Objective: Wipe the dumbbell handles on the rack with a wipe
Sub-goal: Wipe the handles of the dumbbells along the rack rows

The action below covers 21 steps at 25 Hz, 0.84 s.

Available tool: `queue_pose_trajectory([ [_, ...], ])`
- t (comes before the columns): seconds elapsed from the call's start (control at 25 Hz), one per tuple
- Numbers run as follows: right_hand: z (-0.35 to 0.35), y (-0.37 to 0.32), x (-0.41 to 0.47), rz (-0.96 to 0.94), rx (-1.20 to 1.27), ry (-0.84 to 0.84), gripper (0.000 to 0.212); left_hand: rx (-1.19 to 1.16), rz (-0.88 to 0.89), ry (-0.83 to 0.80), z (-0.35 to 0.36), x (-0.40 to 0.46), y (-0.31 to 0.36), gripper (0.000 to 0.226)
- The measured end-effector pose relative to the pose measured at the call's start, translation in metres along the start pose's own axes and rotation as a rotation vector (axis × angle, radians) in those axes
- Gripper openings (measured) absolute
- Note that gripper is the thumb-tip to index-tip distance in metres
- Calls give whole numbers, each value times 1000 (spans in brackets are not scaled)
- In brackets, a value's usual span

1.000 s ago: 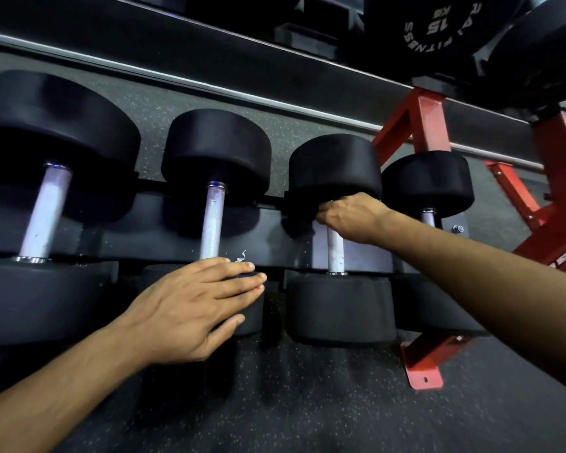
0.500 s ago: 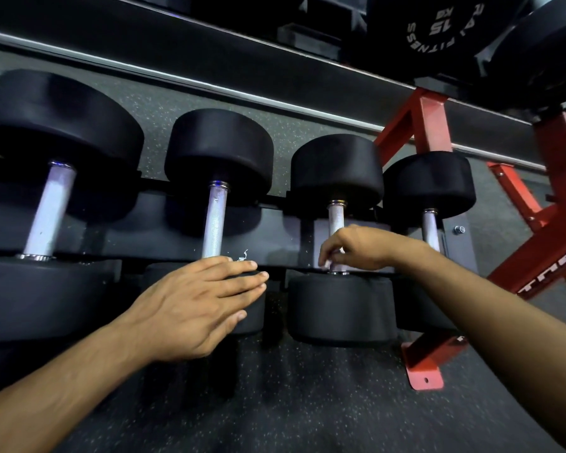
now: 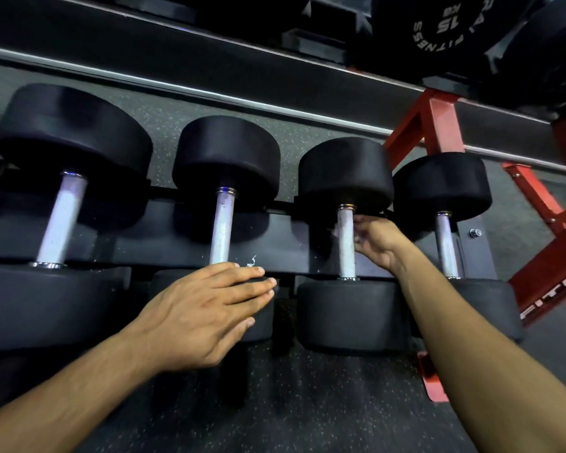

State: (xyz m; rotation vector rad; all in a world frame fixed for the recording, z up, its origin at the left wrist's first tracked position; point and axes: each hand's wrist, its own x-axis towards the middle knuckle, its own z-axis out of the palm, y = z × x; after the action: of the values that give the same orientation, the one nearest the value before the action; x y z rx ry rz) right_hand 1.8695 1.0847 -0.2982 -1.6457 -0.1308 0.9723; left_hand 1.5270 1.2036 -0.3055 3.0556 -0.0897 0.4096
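Several black dumbbells lie side by side on a black rack [image 3: 164,245], each with a pale metal handle. My right hand [image 3: 378,241] is curled against the right side of the third dumbbell's handle [image 3: 346,256], near its upper half. A small pale bit of wipe [image 3: 335,230] shows past the handle by my fingertips; the rest is hidden in my fingers. My left hand [image 3: 206,312] rests flat, holding nothing, on the near head of the second dumbbell, just below its handle [image 3: 222,228]. The first handle [image 3: 61,220] and fourth handle [image 3: 446,246] are untouched.
A red steel frame [image 3: 438,125] stands at the right, with a red foot plate [image 3: 433,380] on the speckled rubber floor. Black weight plates [image 3: 438,24] hang above it. A small white scrap [image 3: 251,261] lies on the rack rail by my left fingertips.
My right hand slid from the top of the third handle down to its bottom, then back up to the upper part. My left hand has stayed in place.
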Motion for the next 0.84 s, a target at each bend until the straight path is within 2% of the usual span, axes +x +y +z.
queue_pose_trajectory([
  [0.08, 2, -2, 5, 14, 116, -60, 34, 7, -3, 4, 0, 0, -1, 48],
  [0.16, 0, -2, 6, 44, 99, -91, 34, 6, 0, 10, 0, 0, 0, 48],
  [0.28, -9, 6, 0, 179, -59, -211, 37, 4, 1, 9, 0, 1, 0, 48],
  [0.36, -15, 10, -9, 311, -220, -355, 37, 7, -2, 8, 0, 1, 0, 48],
  [0.48, -18, 11, -18, 386, -371, -461, 34, 17, -3, 9, 0, 1, 0, 48],
  [0.6, -15, 10, -21, 341, -350, -383, 36, 24, -1, 17, 0, 1, 1, 48],
  [0.76, 1, -7, -16, 136, -172, -155, 51, 38, -4, 18, -1, 1, 2, 48],
  [0.84, 9, -14, -12, 63, -106, -77, 49, 35, -11, 17, 0, 1, 2, 47],
])
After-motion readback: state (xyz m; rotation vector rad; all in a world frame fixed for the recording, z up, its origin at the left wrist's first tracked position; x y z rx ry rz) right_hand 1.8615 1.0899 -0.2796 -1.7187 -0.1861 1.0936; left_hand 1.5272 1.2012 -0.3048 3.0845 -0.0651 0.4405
